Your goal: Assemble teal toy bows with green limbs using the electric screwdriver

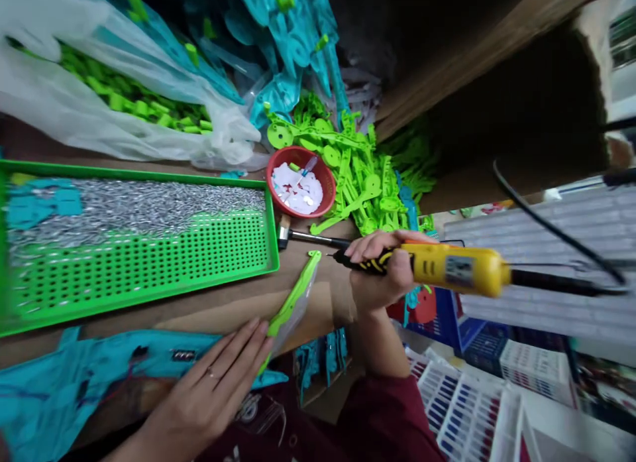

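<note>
My right hand (380, 266) is wrapped round a yellow and black electric screwdriver (457, 270), its thin bit pointing left. Just left of the bit is the upper end of a long lime-green plastic part (298, 289) with a whitish translucent strip (297, 316) along it. My left hand (213, 382), wearing a ring, has its straight, close-set fingers on the lower end of this part; its thumb is hidden. Under and beside that hand lies a large teal plastic shell (114, 349) with wires and a small black piece in it. A hammer (318, 238) lies beyond the bit.
A green perforated tray (163, 266) holds many small metal screws and teal pieces. Behind stand a red bowl (328, 183) of white pieces, a heap of lime-green parts (358, 177), a plastic bag (163, 144) and teal shells (293, 51). White crates (467, 409) are at lower right.
</note>
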Tool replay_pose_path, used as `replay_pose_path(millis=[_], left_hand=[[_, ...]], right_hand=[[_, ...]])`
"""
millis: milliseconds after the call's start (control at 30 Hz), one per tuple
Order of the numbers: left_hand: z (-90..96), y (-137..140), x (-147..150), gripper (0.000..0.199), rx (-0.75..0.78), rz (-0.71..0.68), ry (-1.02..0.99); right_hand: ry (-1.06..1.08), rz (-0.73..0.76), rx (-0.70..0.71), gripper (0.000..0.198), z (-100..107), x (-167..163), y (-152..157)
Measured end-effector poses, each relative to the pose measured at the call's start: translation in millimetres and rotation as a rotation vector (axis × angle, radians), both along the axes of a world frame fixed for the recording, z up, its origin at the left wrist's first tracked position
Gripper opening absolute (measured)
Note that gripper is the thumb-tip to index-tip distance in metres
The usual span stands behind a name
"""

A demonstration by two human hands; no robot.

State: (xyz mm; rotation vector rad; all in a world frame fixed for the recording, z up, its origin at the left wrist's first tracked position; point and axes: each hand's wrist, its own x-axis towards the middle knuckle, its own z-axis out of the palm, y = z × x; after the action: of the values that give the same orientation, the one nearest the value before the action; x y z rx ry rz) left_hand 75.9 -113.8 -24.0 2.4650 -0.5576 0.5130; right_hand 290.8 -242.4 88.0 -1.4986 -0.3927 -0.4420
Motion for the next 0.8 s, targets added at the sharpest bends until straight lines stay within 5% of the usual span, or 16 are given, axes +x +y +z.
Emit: replay_pose_path(millis=[200, 433, 533, 667, 800], left_hand=[[-0.1, 1, 0, 0.047, 0.005, -0.001, 0.004], [5.1, 3, 12, 0.043, 0.121, 0.010, -0.055], [9.0, 8, 19, 0.042, 0.197, -0.001, -0.102], [8.4, 12, 26, 0.040, 0.253, 0.011, -0.137], [10.9, -3, 36, 0.040, 0.277, 0.035, -0.129]], right_hand=[[0.112, -0.077, 0.002, 0.026, -36, 9, -15], [0.147, 0.000, 0.052, 0.018, -43, 16, -9], [0.149, 0.193, 0.051, 0.016, -44, 27, -18], [0.106, 0.636, -0.080, 0.023, -29, 47, -15], [-0.032, 0.649, 0.021, 0.021, 1, 47, 43]])
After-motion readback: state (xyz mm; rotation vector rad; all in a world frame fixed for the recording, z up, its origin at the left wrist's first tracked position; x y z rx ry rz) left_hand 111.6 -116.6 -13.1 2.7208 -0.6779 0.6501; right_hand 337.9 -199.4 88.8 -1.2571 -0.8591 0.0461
